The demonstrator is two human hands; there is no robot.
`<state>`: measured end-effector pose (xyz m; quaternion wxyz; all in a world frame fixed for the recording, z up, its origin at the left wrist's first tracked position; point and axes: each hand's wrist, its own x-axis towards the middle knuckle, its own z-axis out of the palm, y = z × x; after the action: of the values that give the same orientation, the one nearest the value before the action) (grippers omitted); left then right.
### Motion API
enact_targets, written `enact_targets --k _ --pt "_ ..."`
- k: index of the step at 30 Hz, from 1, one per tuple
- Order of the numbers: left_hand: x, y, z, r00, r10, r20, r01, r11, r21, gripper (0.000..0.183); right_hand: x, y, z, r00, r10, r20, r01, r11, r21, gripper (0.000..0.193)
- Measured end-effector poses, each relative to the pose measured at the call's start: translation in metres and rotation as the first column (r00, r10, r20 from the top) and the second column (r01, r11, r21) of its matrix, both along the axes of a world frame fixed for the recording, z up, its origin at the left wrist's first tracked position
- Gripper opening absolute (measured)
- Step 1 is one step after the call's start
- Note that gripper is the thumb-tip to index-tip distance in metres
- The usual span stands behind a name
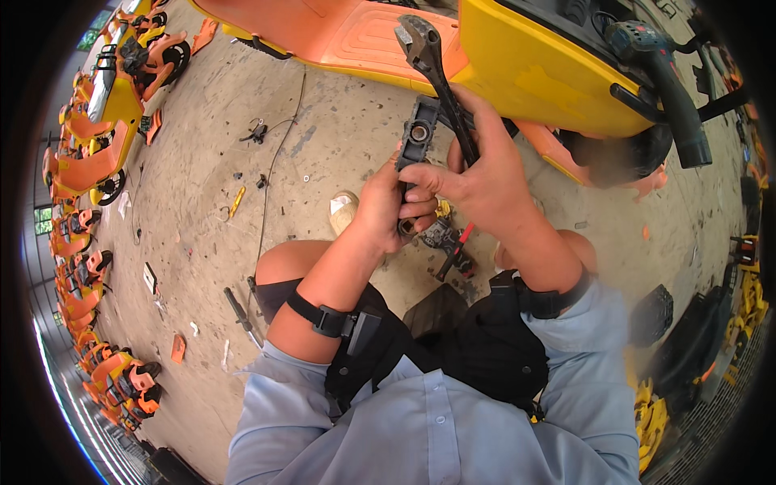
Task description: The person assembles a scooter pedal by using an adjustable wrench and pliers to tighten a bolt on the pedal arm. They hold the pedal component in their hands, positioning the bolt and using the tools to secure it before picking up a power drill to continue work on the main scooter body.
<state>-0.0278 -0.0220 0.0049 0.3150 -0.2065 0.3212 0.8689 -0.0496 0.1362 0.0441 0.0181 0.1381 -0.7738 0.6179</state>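
My left hand (386, 208) is closed around a black bar-like part (415, 150) with a round metal-lined hole near its upper end. In my right hand (495, 174) an adjustable wrench (437, 69) points up and slightly left, its jaw end above the fingers. My right thumb reaches across to the black part, close to my left fingers. The wrench's shaft passes just right of the part; whether they touch I cannot tell. My fingers hide the middle of the part.
A yellow-and-orange scooter (537, 69) lies across the far side, with a dark power tool (643, 40) on it. Below my hands are tools with a red handle (466, 233). A yellow-handled tool (237, 201) and a cable (271, 174) lie left. Scooters (113, 153) line the left.
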Motion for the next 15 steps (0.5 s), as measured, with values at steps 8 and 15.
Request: enact_targets --k 8,15 --pt "-0.006 -0.015 -0.012 0.998 0.048 0.041 -0.056 0.969 0.239 0.038 0.005 0.001 -0.006 0.999 -0.017 -0.034 0.013 0.992 -0.125 0.030" --pt "-0.012 -0.008 0.002 0.967 0.229 -0.110 -0.253 0.849 -0.464 0.052 0.004 0.003 -0.020 0.985 0.009 0.174 0.024 0.982 -0.186 0.030"
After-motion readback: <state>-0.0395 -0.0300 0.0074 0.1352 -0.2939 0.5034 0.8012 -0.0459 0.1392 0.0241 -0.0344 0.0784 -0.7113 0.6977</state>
